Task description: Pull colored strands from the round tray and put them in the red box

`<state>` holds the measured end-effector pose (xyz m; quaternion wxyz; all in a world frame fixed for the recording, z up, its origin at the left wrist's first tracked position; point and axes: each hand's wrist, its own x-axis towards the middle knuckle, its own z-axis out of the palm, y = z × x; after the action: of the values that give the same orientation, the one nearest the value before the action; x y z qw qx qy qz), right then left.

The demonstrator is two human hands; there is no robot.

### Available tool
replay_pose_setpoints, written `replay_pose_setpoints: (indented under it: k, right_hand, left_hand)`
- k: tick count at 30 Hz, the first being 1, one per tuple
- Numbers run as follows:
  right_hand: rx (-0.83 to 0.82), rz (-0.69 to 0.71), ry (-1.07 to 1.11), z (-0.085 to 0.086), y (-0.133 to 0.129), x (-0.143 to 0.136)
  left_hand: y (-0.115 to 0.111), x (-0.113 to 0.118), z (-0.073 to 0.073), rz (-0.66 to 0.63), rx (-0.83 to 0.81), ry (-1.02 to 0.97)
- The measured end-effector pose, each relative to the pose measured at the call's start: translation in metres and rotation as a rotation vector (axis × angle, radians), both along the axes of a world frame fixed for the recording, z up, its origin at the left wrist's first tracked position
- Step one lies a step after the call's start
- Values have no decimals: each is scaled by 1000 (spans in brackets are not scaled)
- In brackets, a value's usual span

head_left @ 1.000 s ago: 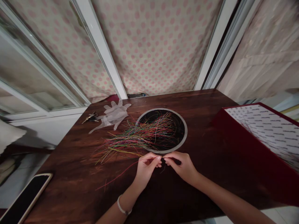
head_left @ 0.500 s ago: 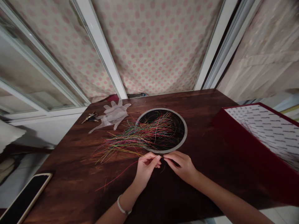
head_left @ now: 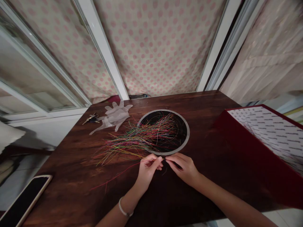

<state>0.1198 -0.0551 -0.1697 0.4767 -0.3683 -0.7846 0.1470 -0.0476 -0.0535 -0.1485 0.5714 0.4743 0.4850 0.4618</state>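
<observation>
Below the near rim of a round black tray (head_left: 187,138) with a grey edge, my left hand (head_left: 149,168) pinches a thin red wire (head_left: 118,175), which trails out to the left over the table. My right hand (head_left: 182,166) is closed in a pinch just to the right, its fingertips almost meeting those of my left; what they hold is too small to make out. A loose bundle of many-coloured thin wires (head_left: 139,137) lies across the tray and spills over its left side onto the wood.
A clear plastic glove (head_left: 115,116) and keys (head_left: 92,119) lie at the back left of the dark wooden table (head_left: 78,157). A phone (head_left: 26,200) rests at the near left corner. On the right stands a red box (head_left: 251,142) with a white printed lining.
The free end of the red wire has shifted slightly left and up on the table. Both hands have stayed nearly in place, still pinching.
</observation>
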Motion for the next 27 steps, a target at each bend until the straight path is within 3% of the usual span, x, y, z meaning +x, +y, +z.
replay_pose_setpoints:
  k: [8,16,27]
  right_hand:
    - [-12,11,-44,1,0,1]
    - [118,-28,-249,4,2,1]
    - [136,-38,-206,2,3,0]
  left_hand:
    - [1,0,-4,-21,-22,-28]
    - [3,-2,-8,-29,-88,-77]
    - [4,-3,-9,-49,-183,-171]
